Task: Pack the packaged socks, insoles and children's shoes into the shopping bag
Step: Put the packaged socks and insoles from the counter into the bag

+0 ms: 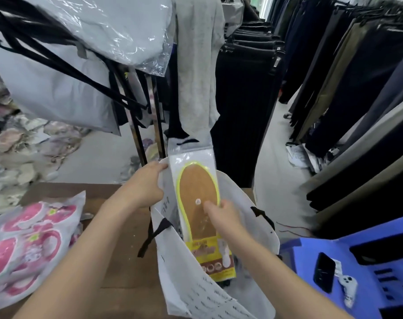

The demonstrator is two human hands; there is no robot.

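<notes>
A white shopping bag (pixel 255 199) with black handles stands open on the brown table (pixel 117 256). My left hand (pixel 143 187) grips the bag's far left rim and holds it open. My right hand (pixel 223 215) is closed on a packaged insole (pixel 196 187), brown with a yellow-green edge in clear plastic, which stands upright with its lower end inside the bag. Dark items lie deep in the bag, too hidden to name. Pink and white children's shoes (pixel 27 247) in a clear plastic bag lie on the table at the left.
A blue plastic stool (pixel 361 254) at the right carries a black phone (pixel 323 275) and a small white device (pixel 348 288). Dark trousers hang on racks (pixel 357 88) at right and behind. Grey garments in plastic (pixel 99 38) hang overhead at left. Piled goods lie on the floor at far left.
</notes>
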